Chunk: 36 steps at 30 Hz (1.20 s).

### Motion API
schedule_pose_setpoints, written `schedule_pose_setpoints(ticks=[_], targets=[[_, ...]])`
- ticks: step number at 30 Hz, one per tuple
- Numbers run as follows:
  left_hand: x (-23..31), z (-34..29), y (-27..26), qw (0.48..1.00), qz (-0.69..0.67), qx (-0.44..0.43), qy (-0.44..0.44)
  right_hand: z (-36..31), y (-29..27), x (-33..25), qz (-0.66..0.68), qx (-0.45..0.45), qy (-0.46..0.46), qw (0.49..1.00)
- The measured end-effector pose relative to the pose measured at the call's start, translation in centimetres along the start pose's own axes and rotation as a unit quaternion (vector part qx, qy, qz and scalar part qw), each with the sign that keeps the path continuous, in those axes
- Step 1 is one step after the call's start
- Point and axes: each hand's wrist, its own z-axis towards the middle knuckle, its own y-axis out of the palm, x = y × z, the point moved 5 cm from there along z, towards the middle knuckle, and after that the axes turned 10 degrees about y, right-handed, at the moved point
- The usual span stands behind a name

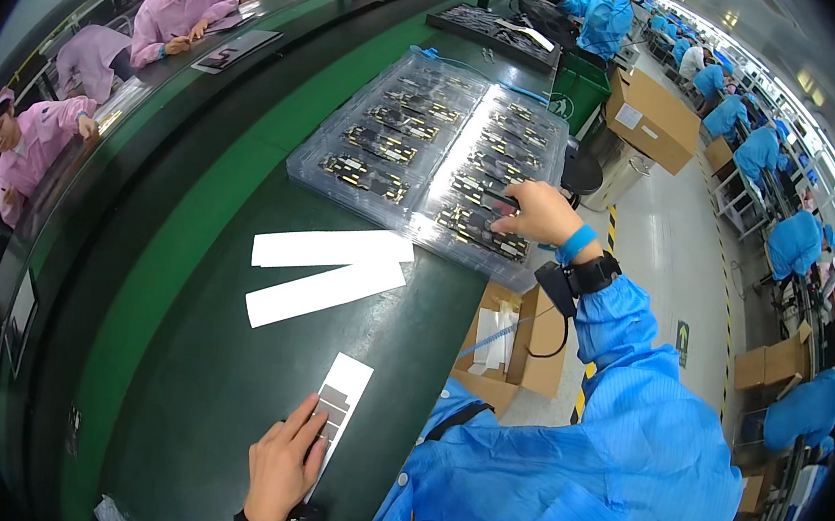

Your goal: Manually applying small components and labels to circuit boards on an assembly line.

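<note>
My left hand (282,464) lies with its fingers stretched out on a narrow white strip (354,370) that carries several dark grey rectangular pieces (334,401). The fingertips rest at these pieces and cover part of the strip. Farther off to the right, my right hand (541,214) reaches over a clear plastic tray (421,223) filled with two columns of dark circuit boards. Thumb and forefinger are apart, at the near right circuit board (481,231). Whether they touch the board is hard to make out. A blue band and a black strap circle my right wrist.
Two blank white strips (324,292) overlap on the dark green table (195,380) between tray and left hand. Behind the tray stands a black tray (494,35). An open cardboard box (534,357) sits below the table's right edge. People in pink work across the line.
</note>
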Motion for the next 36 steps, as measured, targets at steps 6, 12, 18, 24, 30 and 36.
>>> schedule_pose_setpoints(ticks=[6,12,18,24,30,36], targets=[[-0.4,-1.1,-0.4,1.0,0.021,0.007,-0.012,-1.1,2.3,-2.3,-0.045,-0.021,0.035,0.998],[-0.7,-1.1,-0.8,0.999,0.022,-0.014,-0.018,0.7,2.1,-0.9,0.072,-0.064,0.057,0.994],[-0.9,-1.2,0.6,0.998,0.056,-0.043,0.004,-3.3,-0.8,-15.8,0.187,-0.029,-0.178,0.966],[0.4,-1.4,1.5,0.993,0.093,-0.065,0.01,-8.1,8.9,-31.4,0.143,-0.253,-0.469,0.834],[0.5,-1.5,2.2,0.995,0.092,-0.045,0.019,-8.7,10.8,-32.3,0.219,-0.202,-0.519,0.801],[-0.1,-1.4,2.1,0.993,0.108,-0.039,-0.002,-7.9,9.0,-23.2,0.647,-0.226,-0.139,0.715]])
